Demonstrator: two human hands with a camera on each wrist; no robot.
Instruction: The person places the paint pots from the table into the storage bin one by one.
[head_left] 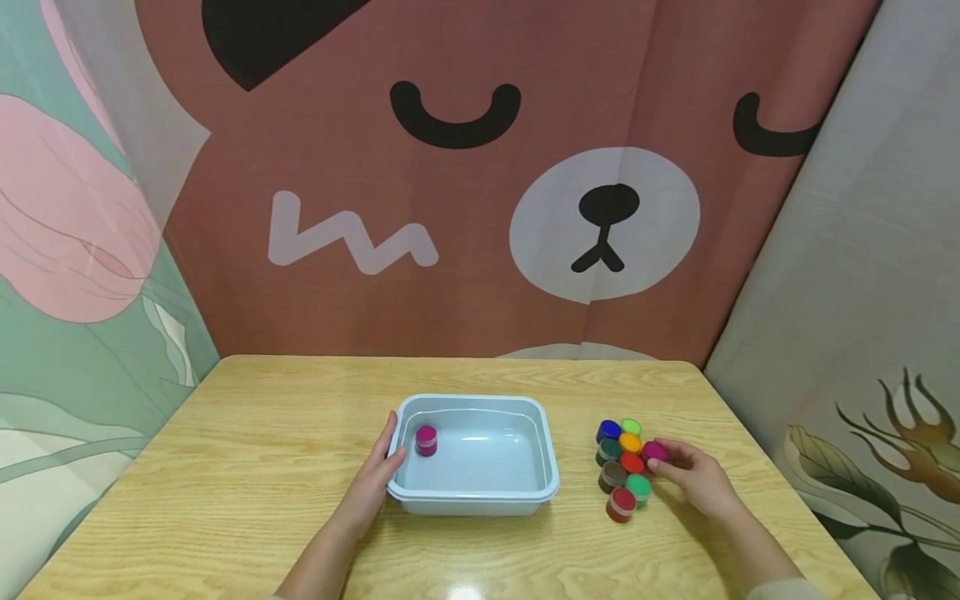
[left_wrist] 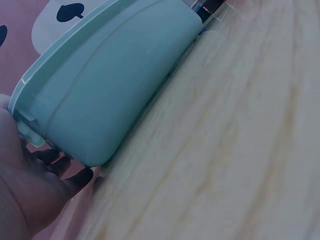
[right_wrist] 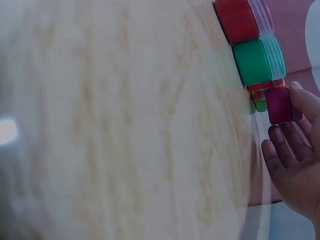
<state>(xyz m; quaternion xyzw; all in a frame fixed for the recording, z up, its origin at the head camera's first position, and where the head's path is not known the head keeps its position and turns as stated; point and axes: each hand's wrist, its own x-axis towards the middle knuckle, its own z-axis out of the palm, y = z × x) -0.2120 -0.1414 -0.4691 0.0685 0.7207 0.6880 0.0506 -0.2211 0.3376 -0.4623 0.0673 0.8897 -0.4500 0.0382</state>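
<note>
A light blue plastic basin (head_left: 472, 505) sits on the table, with one magenta paint pot (head_left: 426, 442) standing inside near its left wall. My left hand (head_left: 372, 479) holds the basin's left side, thumb over the rim and fingers against the outer wall. In the left wrist view, the fingers (left_wrist: 75, 182) curl under the basin's rim at its end. With thumb and fingertips, my right hand (head_left: 697, 479) pinches another magenta paint pot (head_left: 655, 452) at the right edge of a cluster of pots. The right wrist view shows this magenta pot (right_wrist: 279, 106) between thumb and fingers, beside a green pot (right_wrist: 252, 61).
Several small pots with clear-rimmed lids stand close together right of the basin, among them a blue pot (head_left: 609, 430), an orange pot (head_left: 631, 442), a brown pot (head_left: 612, 476) and a dark red pot (head_left: 621, 505). Behind the wooden table (head_left: 300, 392) hangs a bear-print curtain (head_left: 337, 308).
</note>
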